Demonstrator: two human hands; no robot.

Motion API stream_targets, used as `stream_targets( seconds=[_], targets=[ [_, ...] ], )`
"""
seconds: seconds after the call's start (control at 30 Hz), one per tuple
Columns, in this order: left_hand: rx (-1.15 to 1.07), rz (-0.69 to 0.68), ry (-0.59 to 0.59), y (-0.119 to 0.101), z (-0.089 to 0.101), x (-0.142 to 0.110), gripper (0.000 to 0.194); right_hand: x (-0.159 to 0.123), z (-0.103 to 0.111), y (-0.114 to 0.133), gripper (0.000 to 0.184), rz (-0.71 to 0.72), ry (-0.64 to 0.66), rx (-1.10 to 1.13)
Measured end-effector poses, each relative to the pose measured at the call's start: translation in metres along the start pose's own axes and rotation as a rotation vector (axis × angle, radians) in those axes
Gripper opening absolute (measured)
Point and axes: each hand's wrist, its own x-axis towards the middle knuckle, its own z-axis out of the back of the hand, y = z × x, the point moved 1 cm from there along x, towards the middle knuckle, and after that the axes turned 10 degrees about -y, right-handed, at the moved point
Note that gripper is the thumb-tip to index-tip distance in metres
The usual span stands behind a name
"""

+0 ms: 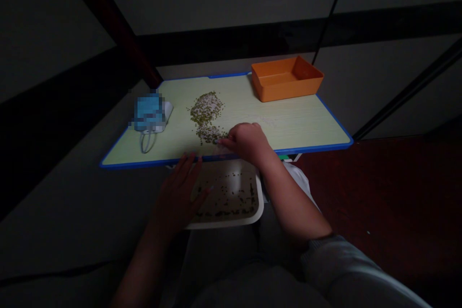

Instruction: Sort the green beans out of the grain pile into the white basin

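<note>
A pile of small greenish and pale grains [206, 108] lies on the light tabletop [234, 101], narrowing toward the front edge. My right hand [249, 140] is closed at the near end of the pile, its fingertips down among the grains. What it pinches, if anything, is too small to tell. With fingers spread, my left hand [182, 192] reaches up to the blue front edge, partly over a white-rimmed tray [260, 207] below the table. Dark grains are scattered inside that tray.
An orange bin [288, 87] stands at the back right of the table. At the left edge sits a blurred blue item [148, 110] with a pale device and a looped cord [145, 142]. Walls close in behind and on the left.
</note>
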Motion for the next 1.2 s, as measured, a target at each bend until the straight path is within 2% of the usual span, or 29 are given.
stream_targets(
  seconds=[0.5,0.7,0.9,1.03,1.2],
  targets=[
    [0.025,-0.015,-0.011,0.005,-0.005,-0.003,0.076,-0.005,0.009,-0.028,0.042,-0.190,-0.115,-0.108],
    [0.033,-0.014,-0.011,0.005,-0.007,-0.004,0.075,-0.010,0.011,-0.049,0.042,-0.258,-0.170,-0.061],
    [0.033,-0.027,-0.027,0.004,-0.007,-0.003,0.074,-0.015,0.015,-0.069,0.040,-0.333,-0.221,0.089],
    [0.025,-0.028,-0.041,0.004,-0.007,-0.004,0.074,-0.022,0.022,-0.080,0.043,-0.400,-0.273,0.040],
    [0.021,-0.031,-0.044,0.005,-0.008,-0.004,0.073,-0.026,0.024,-0.085,0.042,-0.422,-0.248,0.059]
  ],
)
